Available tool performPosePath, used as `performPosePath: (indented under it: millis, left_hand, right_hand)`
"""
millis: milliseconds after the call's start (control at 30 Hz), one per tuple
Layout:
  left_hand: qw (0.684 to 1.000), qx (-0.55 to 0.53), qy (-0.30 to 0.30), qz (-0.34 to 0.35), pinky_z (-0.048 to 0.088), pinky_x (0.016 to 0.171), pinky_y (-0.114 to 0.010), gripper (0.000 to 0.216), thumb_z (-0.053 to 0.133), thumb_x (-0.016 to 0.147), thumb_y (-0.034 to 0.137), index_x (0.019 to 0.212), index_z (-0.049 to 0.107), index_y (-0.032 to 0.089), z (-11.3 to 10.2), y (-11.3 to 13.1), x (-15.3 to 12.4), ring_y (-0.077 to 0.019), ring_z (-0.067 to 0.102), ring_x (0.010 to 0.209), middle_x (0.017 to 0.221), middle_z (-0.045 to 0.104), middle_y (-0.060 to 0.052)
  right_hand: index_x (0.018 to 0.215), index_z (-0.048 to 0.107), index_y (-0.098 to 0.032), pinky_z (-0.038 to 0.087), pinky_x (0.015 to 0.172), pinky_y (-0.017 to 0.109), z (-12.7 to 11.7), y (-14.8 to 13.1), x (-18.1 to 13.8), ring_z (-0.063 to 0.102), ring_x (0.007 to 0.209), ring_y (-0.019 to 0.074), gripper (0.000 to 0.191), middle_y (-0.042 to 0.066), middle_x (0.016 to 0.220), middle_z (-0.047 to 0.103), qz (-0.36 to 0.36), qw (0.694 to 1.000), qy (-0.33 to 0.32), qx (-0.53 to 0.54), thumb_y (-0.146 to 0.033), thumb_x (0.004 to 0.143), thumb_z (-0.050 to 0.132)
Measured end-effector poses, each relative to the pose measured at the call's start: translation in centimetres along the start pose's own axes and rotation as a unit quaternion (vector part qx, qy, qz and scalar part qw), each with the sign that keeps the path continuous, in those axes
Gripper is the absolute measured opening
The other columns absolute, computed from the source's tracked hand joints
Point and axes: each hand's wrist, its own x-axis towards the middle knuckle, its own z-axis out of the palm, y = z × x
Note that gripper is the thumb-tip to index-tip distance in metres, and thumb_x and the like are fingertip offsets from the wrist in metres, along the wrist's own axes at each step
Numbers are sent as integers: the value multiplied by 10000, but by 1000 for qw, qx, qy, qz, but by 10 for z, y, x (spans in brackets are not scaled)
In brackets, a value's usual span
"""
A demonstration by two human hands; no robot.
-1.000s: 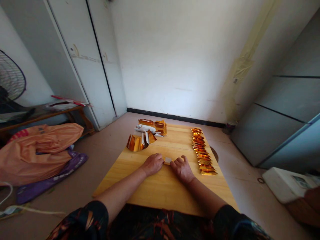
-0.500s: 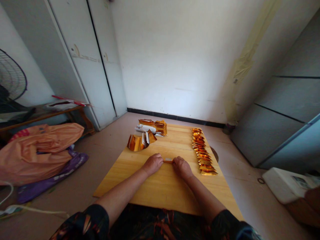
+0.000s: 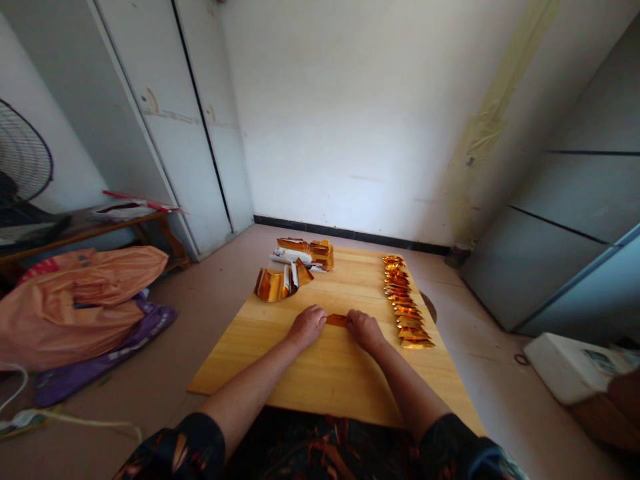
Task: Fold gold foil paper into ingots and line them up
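A small sheet of gold foil paper (image 3: pixel 337 321) is stretched between my hands over the middle of the wooden table. Its left end is pinched in my left hand (image 3: pixel 307 327), and the right end in my right hand (image 3: pixel 366 329). Both hands rest low at the tabletop with fingers closed; the fingertips are partly hidden. To the right stands a long row of folded gold foil pieces (image 3: pixel 407 310). Beyond my left hand lies a curved stack of gold foil sheets (image 3: pixel 274 285) with white backs, and behind it another pile of foil sheets (image 3: pixel 321 253).
The wooden table (image 3: pixel 300 380) reaches to my lap. On the left, orange and purple bags (image 3: pixel 95 300) lie on the floor beside a low bench (image 3: pixel 165 233), with a fan (image 3: pixel 25 153) above. A white box (image 3: pixel 570 367) sits at the right.
The foil paper between my hands showed a pale patch before; now its visible face is gold-orange. Both hands keep their grip and have barely moved.
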Motion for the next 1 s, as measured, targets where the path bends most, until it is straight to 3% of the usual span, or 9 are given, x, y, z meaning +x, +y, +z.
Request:
performPosePath:
  millis: [300,767,1000]
  left_hand:
    - [992,101,-22,-75,390,805,-319,188,440,894,221,873,625,194,-8,18,-1,-194,554,938,943,622,-62]
    - [984,104,-8,-145,369,792,-341,159,470,874,274,865,606,192,-4,26,2,-205,562,966,961,629,-56]
    - [979,89,-17,-184,363,805,-355,152,494,849,280,832,618,194,-4,27,6,-211,568,954,943,635,-56]
  right_hand:
    - [1023,600,-178,431,747,268,4,-3,4,621,953,191,258,101,1052,646,18,999,-5,-27,-250,951,363]
    - [992,674,-178,429,705,251,-19,-8,5,644,924,202,368,124,1019,691,62,998,-30,-6,-413,935,396]
    - [974,673,-179,416,692,250,-18,-6,6,642,922,203,282,113,1017,692,72,997,-25,5,-361,897,472]
